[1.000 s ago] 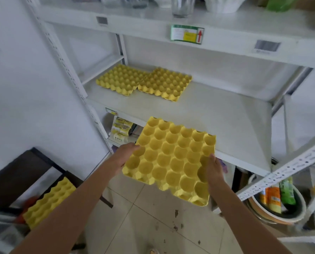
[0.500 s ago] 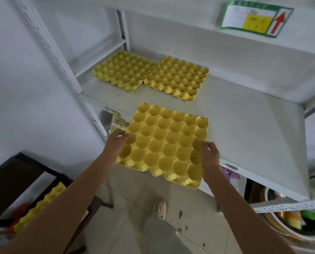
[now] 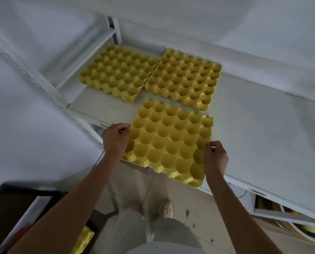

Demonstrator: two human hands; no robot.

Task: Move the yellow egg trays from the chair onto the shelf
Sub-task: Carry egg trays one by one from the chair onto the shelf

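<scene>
Tray [image 3: 171, 142] overhangs the shelf [image 3: 253, 125] front edge at its near side, far edge just short of the right rear tray [image 3: 185, 79], beside the left rear tray [image 3: 116, 72]. Left hand [image 3: 116, 140] and right hand [image 3: 215, 158] pinch its side edges. Bare shelf lies open to the right. Versus half a second ago: tray further in over the shelf. Another tray [image 3: 83, 241] shows on the chair [image 3: 6, 208], lower left.

Probably a storeroom: white shelving [image 3: 263, 125]
</scene>
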